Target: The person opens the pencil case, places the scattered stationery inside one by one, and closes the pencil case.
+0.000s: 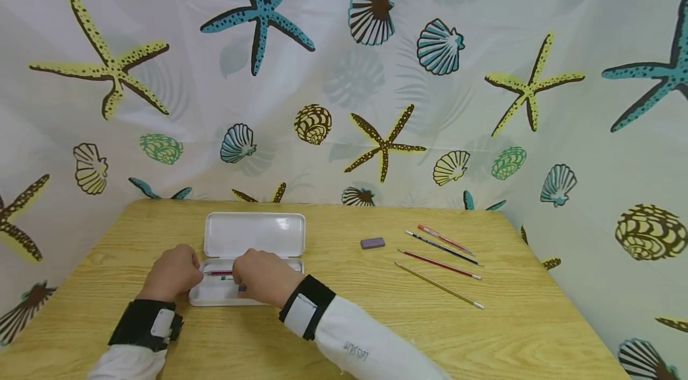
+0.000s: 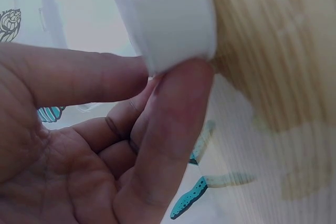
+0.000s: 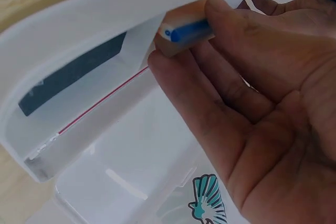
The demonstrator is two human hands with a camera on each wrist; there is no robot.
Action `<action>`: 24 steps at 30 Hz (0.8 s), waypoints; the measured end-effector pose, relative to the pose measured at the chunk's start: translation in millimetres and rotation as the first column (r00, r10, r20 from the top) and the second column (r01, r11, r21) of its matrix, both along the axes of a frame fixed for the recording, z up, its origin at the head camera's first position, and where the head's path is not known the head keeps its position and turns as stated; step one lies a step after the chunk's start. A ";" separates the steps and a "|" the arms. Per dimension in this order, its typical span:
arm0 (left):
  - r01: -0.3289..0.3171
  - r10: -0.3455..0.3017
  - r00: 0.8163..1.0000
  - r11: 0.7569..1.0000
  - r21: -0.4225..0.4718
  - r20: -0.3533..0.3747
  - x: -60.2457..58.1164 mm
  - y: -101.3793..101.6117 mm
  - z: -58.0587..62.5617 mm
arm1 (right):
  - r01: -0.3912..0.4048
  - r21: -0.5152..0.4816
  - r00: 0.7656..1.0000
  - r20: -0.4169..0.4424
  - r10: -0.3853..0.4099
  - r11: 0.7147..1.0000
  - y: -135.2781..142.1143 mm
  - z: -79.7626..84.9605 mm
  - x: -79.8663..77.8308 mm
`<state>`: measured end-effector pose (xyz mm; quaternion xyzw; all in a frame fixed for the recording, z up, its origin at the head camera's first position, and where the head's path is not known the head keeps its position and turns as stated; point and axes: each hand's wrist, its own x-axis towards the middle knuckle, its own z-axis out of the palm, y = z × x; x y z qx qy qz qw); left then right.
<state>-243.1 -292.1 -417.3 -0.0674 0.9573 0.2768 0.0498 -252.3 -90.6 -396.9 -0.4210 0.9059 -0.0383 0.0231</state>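
Observation:
A white pencil case lies with its lid raised at the back of its tray. My left hand pinches the tray's left end between thumb and forefinger, the white rim showing close up. Over the tray's right half, my right hand pinches a small eraser with white, orange and blue bands, mostly hidden from above. A dark grey-blue block lies along the front wall inside. Farther back in the tray is a red pencil, partly covered by the right hand.
On the wooden table, a purple eraser lies right of the case. Beyond it lie a red-orange pen, a dark pencil, a red pencil and a yellowish pencil. A patterned cloth hangs behind.

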 end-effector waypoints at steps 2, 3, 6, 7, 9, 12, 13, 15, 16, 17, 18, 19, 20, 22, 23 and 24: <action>0.001 -0.001 1.000 1.000 -0.001 0.000 0.2 0.0 0.2 | -0.002 -0.003 1.000 0.010 0.002 1.000 -0.2 -1.1 -1.0; 0.001 -0.001 1.000 1.000 0.001 0.001 0.2 -0.1 0.1 | -0.005 0.000 1.000 0.009 0.005 1.000 -0.2 -1.5 -1.2; 0.003 -0.003 1.000 1.000 0.005 0.005 0.6 -0.1 0.3 | -0.011 0.006 1.000 -0.009 0.011 1.000 -0.7 -3.2 -2.2; 0.003 -0.003 1.000 1.000 0.005 0.006 0.6 -0.1 0.3 | -0.014 0.008 1.000 -0.017 0.014 1.000 -0.9 -3.5 -2.3; 0.005 -0.005 1.000 1.000 0.007 0.010 0.7 -0.1 0.4 | -0.018 0.008 0.999 -0.032 0.018 1.000 -1.1 -4.4 -2.6; 0.008 -0.008 1.000 1.000 0.005 0.006 0.5 -0.3 0.4 | -0.024 0.010 0.999 -0.049 0.025 1.000 -1.1 -4.9 -2.9; 0.009 -0.009 1.000 1.000 0.004 0.005 0.2 -0.6 0.1 | -0.026 0.011 0.998 -0.050 0.026 1.000 -1.1 -5.0 -2.8; 0.010 -0.010 1.000 1.000 0.003 0.000 -0.4 -1.5 -0.9 | -0.023 0.011 0.999 -0.049 0.023 1.000 -1.0 -4.8 -2.3; 0.011 -0.011 1.000 1.000 0.003 -0.001 -0.8 -2.0 -1.4 | -0.017 0.011 0.999 -0.047 0.018 1.000 -1.0 -4.7 -2.3; 0.011 -0.011 1.000 1.000 0.005 -0.002 -0.9 -2.3 -2.2 | -0.014 0.010 0.999 -0.043 0.014 1.000 -0.9 -4.4 -1.9; 0.012 -0.012 1.000 1.000 0.005 -0.003 -1.0 -2.6 -2.4 | -0.010 0.010 0.999 -0.040 0.010 1.000 -1.0 -4.3 -1.5; 0.013 -0.013 1.000 1.000 0.005 -0.004 -1.2 -2.9 -2.8 | -0.006 0.011 0.999 -0.040 0.006 1.000 -1.0 -4.4 -1.1; 0.013 -0.013 1.000 1.000 0.006 -0.006 -1.2 -3.0 -3.1 | -0.004 0.010 0.999 -0.044 0.004 1.000 -0.9 -4.1 -0.6; 0.013 -0.013 1.000 1.000 0.006 -0.007 -0.9 -3.1 -3.3 | -0.003 0.010 0.999 -0.052 0.003 1.000 -1.0 -3.7 0.1; 0.014 -0.014 1.000 1.000 0.005 -0.008 -0.7 -3.2 -3.4 | -0.006 0.010 0.998 -0.058 0.006 1.000 -1.0 -3.4 0.7; 0.013 -0.013 1.000 1.000 0.005 -0.008 -0.6 -3.3 -3.3 | -0.008 0.011 0.998 -0.066 0.009 1.000 -1.1 -3.3 1.0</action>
